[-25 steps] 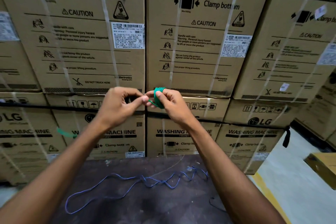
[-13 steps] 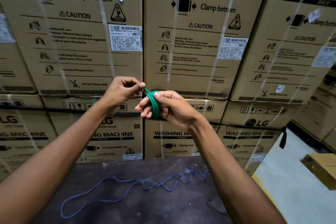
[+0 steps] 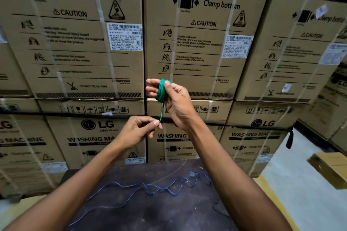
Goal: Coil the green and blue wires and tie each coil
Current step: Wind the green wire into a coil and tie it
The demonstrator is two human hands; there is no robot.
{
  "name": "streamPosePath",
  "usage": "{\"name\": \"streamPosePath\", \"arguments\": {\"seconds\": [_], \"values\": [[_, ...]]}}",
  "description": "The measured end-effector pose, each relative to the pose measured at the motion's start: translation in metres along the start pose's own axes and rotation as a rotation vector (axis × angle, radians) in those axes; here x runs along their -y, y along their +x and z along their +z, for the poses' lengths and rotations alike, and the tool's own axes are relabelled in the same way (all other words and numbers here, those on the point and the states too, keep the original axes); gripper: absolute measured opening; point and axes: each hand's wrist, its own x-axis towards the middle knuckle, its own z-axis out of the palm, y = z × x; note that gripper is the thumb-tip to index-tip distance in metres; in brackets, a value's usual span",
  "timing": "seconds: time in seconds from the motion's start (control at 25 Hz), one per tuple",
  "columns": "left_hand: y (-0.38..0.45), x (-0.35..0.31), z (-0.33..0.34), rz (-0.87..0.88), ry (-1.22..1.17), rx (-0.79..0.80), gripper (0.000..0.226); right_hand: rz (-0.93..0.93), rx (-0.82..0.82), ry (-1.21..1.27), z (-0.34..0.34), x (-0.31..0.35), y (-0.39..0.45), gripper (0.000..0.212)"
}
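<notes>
A tight coil of green wire (image 3: 161,91) is wound around the fingers of my right hand (image 3: 173,102), raised at chest height before the boxes. One free end of the green wire hangs straight down from the coil. My left hand (image 3: 138,130) pinches that end between thumb and forefinger just below and left of the coil. The blue wire (image 3: 150,187) lies loose and uncoiled in wavy loops on the dark table (image 3: 131,214) beneath my forearms.
Stacked cardboard washing machine boxes (image 3: 197,39) with plastic straps form a wall right behind the table. A pale floor (image 3: 300,193) opens to the right, with a smaller cardboard box (image 3: 332,167) at the right edge. A thin black cable (image 3: 217,209) lies near my right forearm.
My left hand dropped from beside the coil to below it, drawing the green wire's end downward. My right hand turned the coil more upright and rose slightly.
</notes>
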Motion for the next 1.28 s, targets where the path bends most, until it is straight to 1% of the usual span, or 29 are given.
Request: {"name": "streamPosePath", "arguments": {"seconds": [0.12,0.2,0.36,0.48,0.56,0.64,0.76,0.88,1.0,1.12,1.2,1.28], "values": [[-0.009,-0.012,-0.012,0.121,0.227,0.048,0.024,-0.026,-0.073,-0.228,-0.01,-0.01,0.0,0.038],[-0.015,-0.024,-0.023,0.191,0.382,0.036,0.023,-0.021,-0.08,-0.393,-0.014,-0.012,0.001,0.035],[-0.009,-0.063,-0.052,0.352,0.655,-0.049,0.025,0.035,-0.011,-0.634,-0.021,-0.015,-0.002,0.031],[0.013,-0.085,-0.069,0.477,0.781,-0.094,0.025,0.126,0.097,-0.658,-0.016,-0.013,-0.006,0.032],[0.029,-0.094,-0.075,0.484,0.75,-0.09,0.017,0.198,0.194,-0.602,-0.011,-0.005,-0.01,0.038],[0.042,-0.097,-0.078,0.437,0.664,-0.078,0.009,0.256,0.289,-0.474,-0.006,0.006,-0.014,0.044],[0.05,-0.089,-0.072,0.376,0.49,-0.027,0.013,0.296,0.373,-0.293,-0.002,0.023,-0.019,0.044],[0.047,-0.077,-0.058,0.383,0.305,-0.014,0.014,0.305,0.391,-0.18,0.0,0.032,-0.023,0.043],[0.045,-0.067,-0.052,0.383,0.265,0.003,0.02,0.312,0.388,-0.089,0.0,0.034,-0.026,0.042],[0.041,-0.067,-0.053,0.359,0.257,0.055,0.024,0.298,0.362,-0.01,-0.001,0.035,-0.029,0.04],[0.038,-0.069,-0.055,0.327,0.206,0.103,0.021,0.294,0.339,0.035,0.0,0.037,-0.031,0.042],[0.034,-0.071,-0.056,0.286,0.099,0.146,0.016,0.298,0.325,0.075,0.002,0.037,-0.032,0.045]]}}
